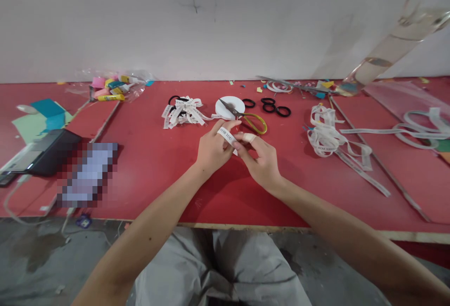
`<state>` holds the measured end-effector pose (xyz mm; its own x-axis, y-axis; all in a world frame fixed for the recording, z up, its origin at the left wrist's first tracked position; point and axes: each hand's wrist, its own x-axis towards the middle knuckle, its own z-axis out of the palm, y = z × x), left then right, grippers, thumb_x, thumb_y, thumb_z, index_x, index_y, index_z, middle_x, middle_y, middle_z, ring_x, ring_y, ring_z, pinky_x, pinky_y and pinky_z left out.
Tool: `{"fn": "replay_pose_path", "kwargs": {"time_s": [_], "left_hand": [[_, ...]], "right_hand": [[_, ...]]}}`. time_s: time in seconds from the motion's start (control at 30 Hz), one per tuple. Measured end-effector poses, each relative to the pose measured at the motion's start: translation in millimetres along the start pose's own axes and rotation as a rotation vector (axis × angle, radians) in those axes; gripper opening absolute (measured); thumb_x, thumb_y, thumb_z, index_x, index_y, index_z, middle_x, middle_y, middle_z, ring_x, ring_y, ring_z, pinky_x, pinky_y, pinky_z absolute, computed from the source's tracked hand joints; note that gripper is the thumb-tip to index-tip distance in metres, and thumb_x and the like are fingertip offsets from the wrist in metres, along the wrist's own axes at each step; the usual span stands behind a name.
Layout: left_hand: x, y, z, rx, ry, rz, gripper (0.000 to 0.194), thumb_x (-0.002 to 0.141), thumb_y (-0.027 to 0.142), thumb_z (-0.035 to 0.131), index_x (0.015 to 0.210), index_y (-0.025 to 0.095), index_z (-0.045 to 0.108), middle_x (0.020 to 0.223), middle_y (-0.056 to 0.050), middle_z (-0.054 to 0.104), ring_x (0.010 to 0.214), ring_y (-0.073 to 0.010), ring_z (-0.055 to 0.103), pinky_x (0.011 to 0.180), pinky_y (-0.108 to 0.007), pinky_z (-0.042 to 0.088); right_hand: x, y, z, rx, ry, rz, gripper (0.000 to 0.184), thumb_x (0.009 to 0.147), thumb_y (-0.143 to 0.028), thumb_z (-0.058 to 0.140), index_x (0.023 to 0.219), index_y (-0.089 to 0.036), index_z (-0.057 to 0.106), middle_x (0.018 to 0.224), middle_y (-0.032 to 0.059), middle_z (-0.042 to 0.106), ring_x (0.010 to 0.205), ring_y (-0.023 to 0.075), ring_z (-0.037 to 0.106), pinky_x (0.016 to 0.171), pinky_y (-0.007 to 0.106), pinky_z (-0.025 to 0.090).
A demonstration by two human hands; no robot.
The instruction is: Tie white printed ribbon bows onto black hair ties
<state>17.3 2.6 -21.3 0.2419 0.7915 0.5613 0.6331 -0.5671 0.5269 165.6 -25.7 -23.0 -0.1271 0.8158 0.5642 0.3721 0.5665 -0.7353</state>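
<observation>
A white ribbon (226,135) printed "FOR YOU" lies across the fingers of my left hand (215,146), which are curled around it. From the right, my right hand (263,160) pinches the ribbon's lower end between thumb and fingers; a pale band wraps one of its fingers. Just beyond both hands is a white ribbon roll (229,104), with yellow-handled scissors (260,122) resting partly over it. Several black elastic rings (283,111) sit to the right of the roll. To its left is a heap of printed ribbon pieces (186,111) with black rings among them.
A phone (89,175) and a dark device (56,153) with cables lie left. Loose ribbon (323,137) is piled right. A clear bottle (383,57) stands at the back right, long tweezers-like metal (295,84) beside it. A plastic bag of colourful bits (112,88) is back left.
</observation>
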Motion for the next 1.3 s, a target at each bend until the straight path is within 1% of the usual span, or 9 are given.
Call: {"fn": "replay_pose_path", "kwargs": {"time_s": [0.2,0.53,0.77,0.87,0.93,1.0,1.07,1.2,1.3], "left_hand": [[0.6,-2.0,0.1,-0.015,0.022,0.036,0.037,0.086,0.026,0.053,0.123,0.024,0.057,0.113,-0.006,0.062,0.072,-0.0132,0.055,0.058,-0.024,0.041],[1.0,-5.2,-0.6,-0.097,-0.012,0.054,0.045,0.091,0.053,0.046,0.122,0.023,0.056,0.107,-0.008,0.061,0.080,-0.0180,0.057,0.066,-0.029,0.046],[5.1,1.0,-5.0,-0.474,-0.014,0.074,0.034,0.092,0.047,0.051,0.112,0.022,0.061,0.092,-0.005,0.056,0.079,-0.0154,0.053,0.073,-0.029,0.047],[5.6,3.0,-6.4,-0.631,-0.021,-0.011,0.034,0.091,0.049,0.054,0.110,0.022,0.062,0.093,-0.005,0.056,0.079,-0.0145,0.051,0.075,-0.030,0.048],[5.8,2.1,-6.3,-0.755,-0.049,-0.117,0.036,0.090,0.052,0.053,0.110,0.024,0.063,0.088,-0.003,0.053,0.066,-0.0113,0.045,0.062,-0.026,0.045],[6.9,0.9,-5.9,-0.916,-0.070,-0.219,0.037,0.089,0.054,0.053,0.108,0.025,0.064,0.082,-0.001,0.047,0.054,-0.0081,0.032,0.047,-0.024,0.032],[9.1,1.1,-6.1,-1.062,-0.059,-0.283,0.036,0.087,0.055,0.053,0.105,0.025,0.064,0.079,0.000,0.042,0.051,-0.0076,0.022,0.042,-0.024,0.021],[13.4,5.5,-8.2,-1.178,-0.041,-0.359,0.037,0.084,0.055,0.053,0.101,0.023,0.063,0.075,0.000,0.036,0.053,-0.0085,0.020,0.042,-0.024,0.019],[14.5,7.2,-9.1,-1.207,-0.039,-0.392,0.039,0.082,0.055,0.054,0.101,0.023,0.062,0.076,0.000,0.037,0.054,-0.0083,0.023,0.041,-0.024,0.018]], "right_hand": [[1.2,-0.3,-0.8,0.150,-0.042,0.114,0.012,0.092,-0.033,0.060,0.095,-0.021,0.062,0.083,0.0000,0.067,0.067,0.0103,0.061,0.060,0.022,0.053],[2.4,-2.3,-1.5,0.324,-0.087,0.126,0.012,0.091,-0.032,0.061,0.093,-0.021,0.056,0.080,-0.0017,0.060,0.060,0.0076,0.055,0.057,0.022,0.051],[-2.8,0.8,-0.6,0.362,-0.072,0.045,0.019,0.090,-0.030,0.063,0.099,-0.023,0.047,0.080,-0.0036,0.057,0.061,0.0078,0.056,0.058,0.023,0.050],[-2.0,3.9,-1.5,0.293,-0.011,0.006,0.021,0.089,-0.033,0.064,0.098,-0.024,0.048,0.081,-0.0021,0.056,0.070,0.0112,0.059,0.067,0.027,0.054],[0.2,6.3,-2.5,0.190,0.035,-0.008,0.019,0.091,-0.036,0.061,0.101,-0.024,0.051,0.093,0.0024,0.060,0.087,0.0156,0.062,0.081,0.033,0.055],[3.2,8.5,-3.2,0.067,0.046,-0.006,0.020,0.093,-0.038,0.058,0.107,-0.024,0.054,0.109,0.0069,0.062,0.105,0.0198,0.061,0.094,0.040,0.051],[5.9,9.8,-3.2,-0.004,0.009,0.022,0.022,0.093,-0.039,0.057,0.108,-0.023,0.057,0.114,0.0079,0.063,0.112,0.0211,0.060,0.097,0.041,0.049],[7.8,7.5,-1.7,0.097,-0.137,0.128,0.022,0.094,-0.042,0.054,0.095,-0.021,0.060,0.087,0.0021,0.068,0.086,0.0154,0.067,0.079,0.029,0.054],[7.0,3.4,-1.4,0.145,-0.169,0.138,0.023,0.094,-0.041,0.055,0.085,-0.020,0.059,0.075,-0.0001,0.066,0.073,0.0127,0.064,0.070,0.026,0.053]]}}
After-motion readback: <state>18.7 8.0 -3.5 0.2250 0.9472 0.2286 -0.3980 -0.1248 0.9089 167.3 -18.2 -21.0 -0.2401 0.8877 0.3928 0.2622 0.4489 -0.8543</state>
